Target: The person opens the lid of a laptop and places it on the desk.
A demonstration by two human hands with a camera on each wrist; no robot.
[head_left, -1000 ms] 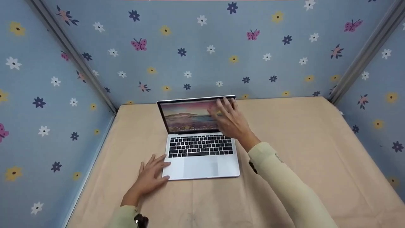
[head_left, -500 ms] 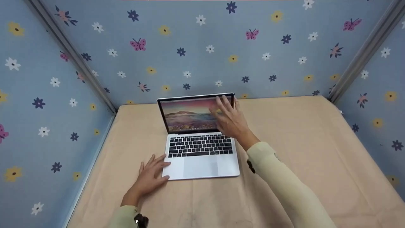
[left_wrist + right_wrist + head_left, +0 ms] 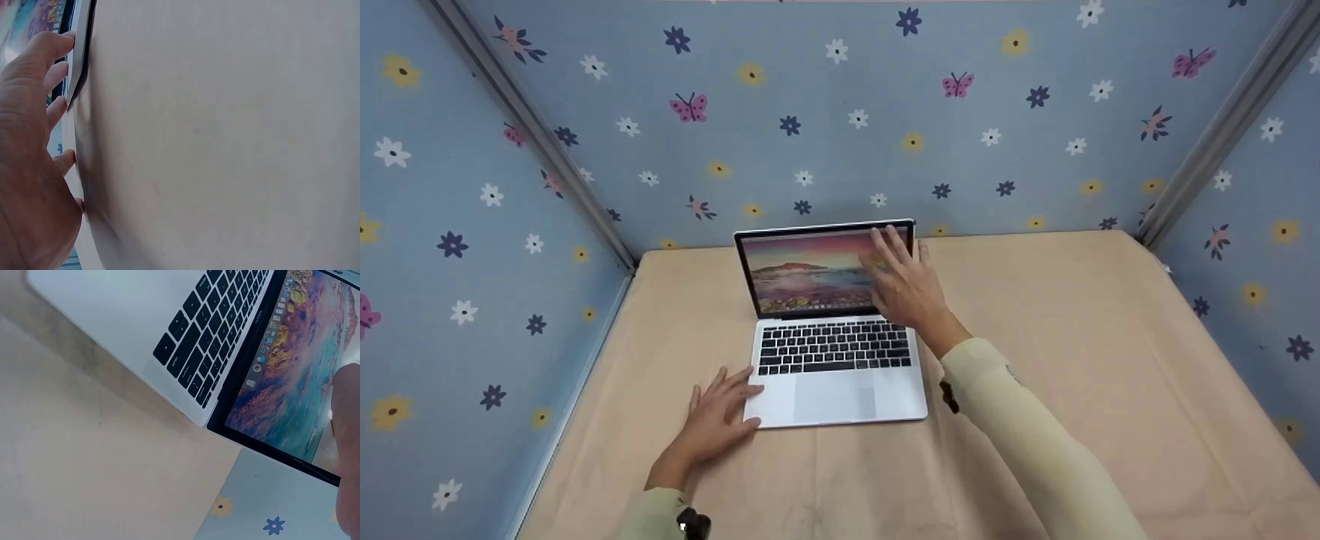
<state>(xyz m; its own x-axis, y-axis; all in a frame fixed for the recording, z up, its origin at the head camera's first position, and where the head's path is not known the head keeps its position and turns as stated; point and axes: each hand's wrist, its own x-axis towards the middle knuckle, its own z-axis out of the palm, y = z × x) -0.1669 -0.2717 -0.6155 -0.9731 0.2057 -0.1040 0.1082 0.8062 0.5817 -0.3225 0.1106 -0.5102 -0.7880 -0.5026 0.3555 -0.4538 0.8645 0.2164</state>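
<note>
A silver laptop [image 3: 835, 397] lies unfolded on the table, its lit screen [image 3: 802, 274] tilted up and showing a coastal landscape. My left hand [image 3: 712, 424] rests with spread fingers at the front left corner of the keyboard base; thumb and index finger touch its top. In the left wrist view, its fingertips meet the laptop's edge and the tabletop. My right hand [image 3: 911, 289] lies across the right side of the screen, fingers extended toward the top edge. It hides that part of the display. Whether the fingertips press the glass cannot be made out.
A beige cloth-covered table [image 3: 1050, 337] carries the laptop. Blue floral panels [image 3: 840, 90] stand behind and on both sides, joined by grey metal posts [image 3: 1222, 127]. The back panel is close behind the screen.
The screen has tipped slightly further back and its picture looks brighter. My right hand has shifted a little with it, its little finger now clear of the lid's right edge. The left hand stays put.
</note>
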